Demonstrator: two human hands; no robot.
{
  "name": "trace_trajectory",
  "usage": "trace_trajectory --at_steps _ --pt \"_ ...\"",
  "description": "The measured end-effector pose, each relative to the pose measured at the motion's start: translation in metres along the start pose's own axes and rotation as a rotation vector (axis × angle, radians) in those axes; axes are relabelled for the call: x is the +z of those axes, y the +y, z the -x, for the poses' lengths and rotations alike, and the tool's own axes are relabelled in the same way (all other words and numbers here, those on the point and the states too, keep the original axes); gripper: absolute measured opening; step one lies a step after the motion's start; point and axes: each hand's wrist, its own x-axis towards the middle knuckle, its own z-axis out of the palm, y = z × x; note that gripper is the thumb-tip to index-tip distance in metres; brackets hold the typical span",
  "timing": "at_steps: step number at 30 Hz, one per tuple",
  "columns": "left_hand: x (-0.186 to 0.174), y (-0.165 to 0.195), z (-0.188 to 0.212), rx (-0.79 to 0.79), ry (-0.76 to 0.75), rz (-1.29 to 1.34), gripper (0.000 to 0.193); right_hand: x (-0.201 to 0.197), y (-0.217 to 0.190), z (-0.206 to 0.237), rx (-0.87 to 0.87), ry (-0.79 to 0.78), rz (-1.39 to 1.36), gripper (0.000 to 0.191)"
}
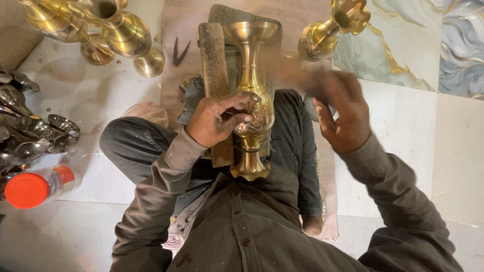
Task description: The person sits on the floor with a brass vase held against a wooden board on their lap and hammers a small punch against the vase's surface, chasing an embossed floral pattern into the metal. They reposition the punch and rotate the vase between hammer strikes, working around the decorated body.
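A tall brass vase (250, 60) lies along a worn wooden block (214, 65) that rests over my lap, its flared mouth pointing away from me and its foot near my chest. My left hand (219, 120) presses on the vase's round belly, fingers curled against the metal. My right hand (340, 113) is raised to the right of the vase and is blurred by motion; its fingers are closed, and a smeared shape reaches from it toward the vase, too blurred to identify.
Several brass vases (118, 32) stand at the upper left and another brass vase (327, 30) at the top right. Dark metal pincers (179, 52) lie on the floor. Silvery metal pieces (30, 133) and a red-capped bottle (38, 187) are at the left.
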Motion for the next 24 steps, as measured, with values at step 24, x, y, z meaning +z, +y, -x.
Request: trace_trajectory --at_steps 24 --pt "-0.020 -0.018 -0.030 0.012 -0.017 0.159 0.044 0.086 0.003 0.117 0.429 0.007 -0.140 0.072"
